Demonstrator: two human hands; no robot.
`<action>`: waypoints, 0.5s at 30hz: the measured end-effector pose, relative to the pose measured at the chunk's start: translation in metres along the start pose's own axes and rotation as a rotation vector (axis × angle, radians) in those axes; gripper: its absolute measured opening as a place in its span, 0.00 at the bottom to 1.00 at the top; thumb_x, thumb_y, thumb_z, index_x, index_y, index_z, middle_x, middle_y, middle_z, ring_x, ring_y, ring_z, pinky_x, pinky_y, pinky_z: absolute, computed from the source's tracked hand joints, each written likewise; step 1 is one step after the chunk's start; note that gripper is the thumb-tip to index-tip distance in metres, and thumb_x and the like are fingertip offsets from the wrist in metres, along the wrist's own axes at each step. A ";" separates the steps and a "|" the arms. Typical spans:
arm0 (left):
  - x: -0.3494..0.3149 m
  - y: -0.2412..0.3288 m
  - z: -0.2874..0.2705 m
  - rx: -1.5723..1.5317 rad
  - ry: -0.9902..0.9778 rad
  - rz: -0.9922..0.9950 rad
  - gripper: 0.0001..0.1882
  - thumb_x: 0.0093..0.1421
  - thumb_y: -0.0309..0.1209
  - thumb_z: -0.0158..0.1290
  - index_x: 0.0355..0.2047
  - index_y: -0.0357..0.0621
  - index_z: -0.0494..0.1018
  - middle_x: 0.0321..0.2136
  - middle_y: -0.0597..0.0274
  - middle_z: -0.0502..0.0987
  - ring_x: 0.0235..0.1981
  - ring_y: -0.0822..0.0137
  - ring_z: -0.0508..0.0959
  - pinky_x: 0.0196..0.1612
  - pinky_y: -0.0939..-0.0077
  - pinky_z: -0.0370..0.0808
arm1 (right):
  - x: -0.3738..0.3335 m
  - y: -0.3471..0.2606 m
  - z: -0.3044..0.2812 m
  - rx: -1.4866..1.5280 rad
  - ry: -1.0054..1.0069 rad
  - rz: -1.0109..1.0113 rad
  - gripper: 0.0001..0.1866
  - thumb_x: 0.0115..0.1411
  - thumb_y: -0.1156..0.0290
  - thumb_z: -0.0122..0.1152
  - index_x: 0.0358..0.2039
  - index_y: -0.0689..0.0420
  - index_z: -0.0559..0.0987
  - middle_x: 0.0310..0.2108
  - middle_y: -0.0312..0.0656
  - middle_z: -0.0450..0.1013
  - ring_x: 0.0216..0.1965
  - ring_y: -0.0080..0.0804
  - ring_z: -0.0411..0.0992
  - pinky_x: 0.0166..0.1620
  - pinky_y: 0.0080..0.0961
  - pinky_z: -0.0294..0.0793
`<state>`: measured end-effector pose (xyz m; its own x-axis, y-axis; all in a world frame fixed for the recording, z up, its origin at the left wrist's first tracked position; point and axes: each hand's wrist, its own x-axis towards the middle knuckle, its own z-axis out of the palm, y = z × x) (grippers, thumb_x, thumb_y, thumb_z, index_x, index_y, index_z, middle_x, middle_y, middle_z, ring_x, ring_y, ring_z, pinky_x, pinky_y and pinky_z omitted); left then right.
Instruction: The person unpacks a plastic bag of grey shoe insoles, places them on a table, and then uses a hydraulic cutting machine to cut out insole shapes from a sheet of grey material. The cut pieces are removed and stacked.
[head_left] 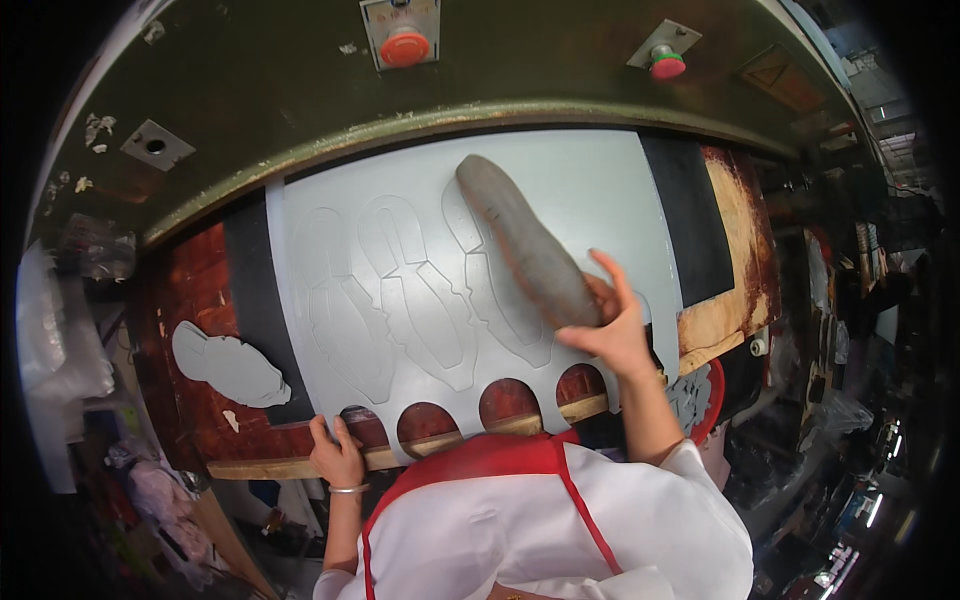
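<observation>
A pale grey sheet [590, 180] lies across the work surface, with several sole-shaped outlines [405, 290] cut into it side by side. Over the rightmost outline is a thick grey-brown sole-shaped cutting die [525, 240], slanting from upper left to lower right. My right hand [615, 325] grips its near end, thumb on the near side and fingers round the far side. My left hand [338, 455] pinches the sheet's near left corner, beside the row of rounded cut-outs along the near edge.
A stack of cut grey sole pieces [230, 365] rests at left on the reddish board [190, 270]. A green machine beam [300, 110] with a red push button [405, 47] spans the far side. Grey scraps fill a red tub [712, 400] at right.
</observation>
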<state>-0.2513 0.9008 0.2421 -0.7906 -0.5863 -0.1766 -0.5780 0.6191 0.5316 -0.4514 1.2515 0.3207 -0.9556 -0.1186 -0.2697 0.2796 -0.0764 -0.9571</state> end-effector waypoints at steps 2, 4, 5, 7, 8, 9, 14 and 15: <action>-0.009 -0.004 -0.003 -0.036 -0.023 0.019 0.15 0.65 0.41 0.46 0.42 0.41 0.67 0.08 0.63 0.71 0.13 0.59 0.75 0.20 0.66 0.67 | 0.002 -0.004 -0.013 0.028 0.067 0.023 0.52 0.33 0.81 0.76 0.62 0.56 0.59 0.46 0.45 0.72 0.48 0.34 0.71 0.54 0.30 0.68; -0.012 -0.006 -0.004 -0.007 -0.017 0.028 0.14 0.66 0.40 0.46 0.41 0.41 0.67 0.08 0.63 0.70 0.13 0.59 0.75 0.20 0.66 0.67 | 0.012 0.006 -0.017 -0.607 0.156 -0.173 0.51 0.34 0.80 0.73 0.61 0.57 0.60 0.51 0.51 0.67 0.54 0.42 0.68 0.56 0.33 0.67; -0.012 -0.005 -0.003 -0.018 -0.023 0.016 0.14 0.66 0.39 0.46 0.41 0.41 0.67 0.08 0.63 0.70 0.13 0.59 0.75 0.20 0.65 0.67 | 0.020 0.014 -0.015 -0.862 0.212 -0.301 0.51 0.34 0.79 0.74 0.61 0.57 0.60 0.53 0.51 0.66 0.55 0.43 0.66 0.57 0.33 0.66; -0.011 -0.004 -0.002 0.000 -0.001 0.053 0.13 0.66 0.39 0.46 0.40 0.41 0.67 0.08 0.63 0.70 0.13 0.59 0.74 0.20 0.65 0.66 | 0.029 0.027 -0.017 -0.954 0.260 -0.352 0.50 0.32 0.74 0.76 0.60 0.57 0.63 0.56 0.55 0.61 0.60 0.51 0.57 0.60 0.38 0.61; -0.010 -0.003 -0.002 -0.027 0.000 0.060 0.13 0.66 0.38 0.46 0.40 0.41 0.67 0.08 0.63 0.70 0.13 0.60 0.74 0.20 0.65 0.66 | 0.033 0.031 -0.019 -0.933 0.255 -0.440 0.51 0.32 0.73 0.76 0.60 0.57 0.62 0.56 0.54 0.61 0.60 0.51 0.58 0.60 0.38 0.61; -0.009 -0.002 -0.001 0.002 0.020 0.057 0.13 0.66 0.38 0.46 0.40 0.41 0.67 0.08 0.63 0.70 0.13 0.60 0.74 0.20 0.66 0.66 | 0.036 0.034 -0.021 -0.912 0.262 -0.439 0.51 0.32 0.73 0.76 0.60 0.57 0.62 0.56 0.53 0.61 0.60 0.50 0.58 0.60 0.38 0.61; 0.010 0.013 0.002 -0.030 0.032 0.077 0.12 0.65 0.38 0.47 0.40 0.42 0.68 0.09 0.63 0.71 0.13 0.60 0.74 0.20 0.67 0.67 | 0.053 0.033 -0.029 -0.913 0.281 -0.405 0.53 0.32 0.72 0.76 0.61 0.59 0.60 0.57 0.52 0.61 0.59 0.48 0.59 0.60 0.37 0.61; 0.017 0.017 0.003 -0.020 0.042 0.061 0.13 0.65 0.38 0.47 0.40 0.42 0.69 0.09 0.63 0.71 0.13 0.62 0.74 0.19 0.68 0.67 | 0.060 0.031 -0.029 -0.943 0.261 -0.429 0.53 0.33 0.71 0.76 0.62 0.59 0.60 0.57 0.52 0.61 0.59 0.48 0.59 0.60 0.37 0.61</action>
<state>-0.2751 0.9029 0.2461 -0.8147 -0.5696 -0.1090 -0.5247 0.6439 0.5568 -0.5030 1.2703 0.2713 -0.9787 -0.0393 0.2016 -0.1624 0.7489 -0.6424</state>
